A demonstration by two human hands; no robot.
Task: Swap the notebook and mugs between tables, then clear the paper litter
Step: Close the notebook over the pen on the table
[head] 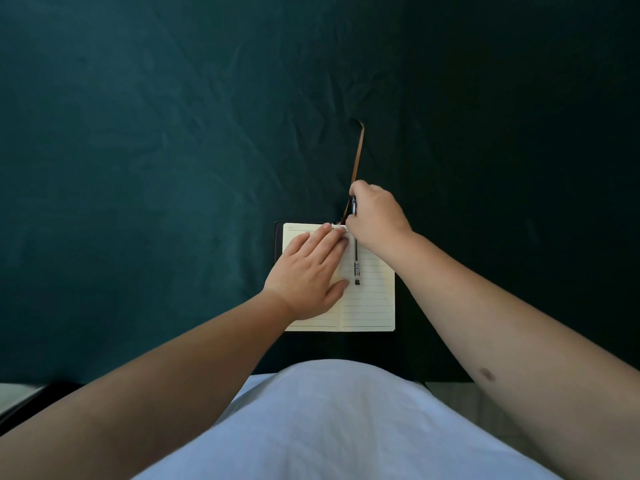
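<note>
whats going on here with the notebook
A person stands at a table draped in dark green cloth. An open lined notebook lies on it with a pen resting near the spine. The left hand lies flat on the left page, while the right hand is closed at the top edge around the pen's upper end, by the brown ribbon bookmark.

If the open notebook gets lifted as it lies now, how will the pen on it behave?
The pen is slim and round, lying along the gutter of the notebook, so it would probably roll or slide off if tilted. It looks stiff and light. The right hand covers its top end.
</note>
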